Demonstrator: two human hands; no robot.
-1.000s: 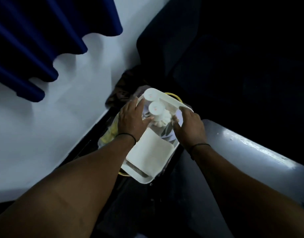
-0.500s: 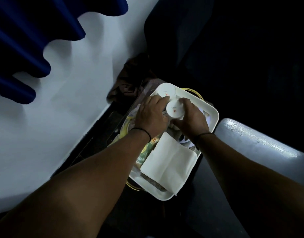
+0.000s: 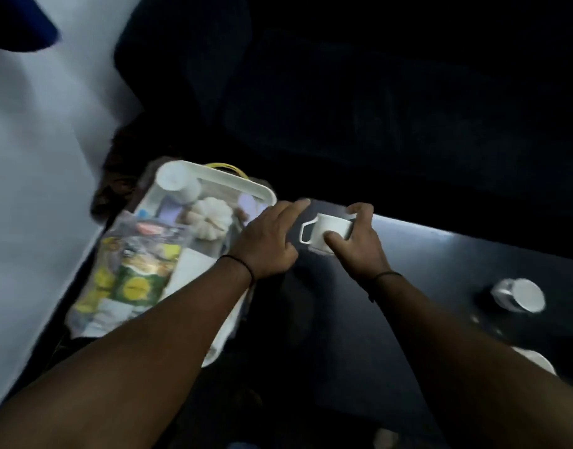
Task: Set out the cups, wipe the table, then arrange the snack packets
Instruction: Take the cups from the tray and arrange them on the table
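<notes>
My right hand (image 3: 356, 241) grips a white cup (image 3: 330, 230) with its handle pointing left, held just above the dark table (image 3: 440, 254). My left hand (image 3: 269, 241) hovers beside it with fingers spread and nothing in it, over the right rim of a white tray (image 3: 243, 183). On the tray stand an upturned white cup (image 3: 178, 183), a white pumpkin-shaped piece (image 3: 210, 218), a folded white napkin (image 3: 194, 270) and clear-wrapped yellow and green snack packets (image 3: 139, 270). Another white cup (image 3: 518, 294) lies tilted on the table at right.
A white rim of a third dish or cup (image 3: 537, 359) shows at the table's near right edge. A pale wall (image 3: 35, 189) runs along the left. Dark seats (image 3: 375, 108) fill the background beyond the table.
My right hand has lifted one cup off the tray and carried it right over the table. The left hand let go and followed rightwards. The view swung right, revealing more table and another cup.
</notes>
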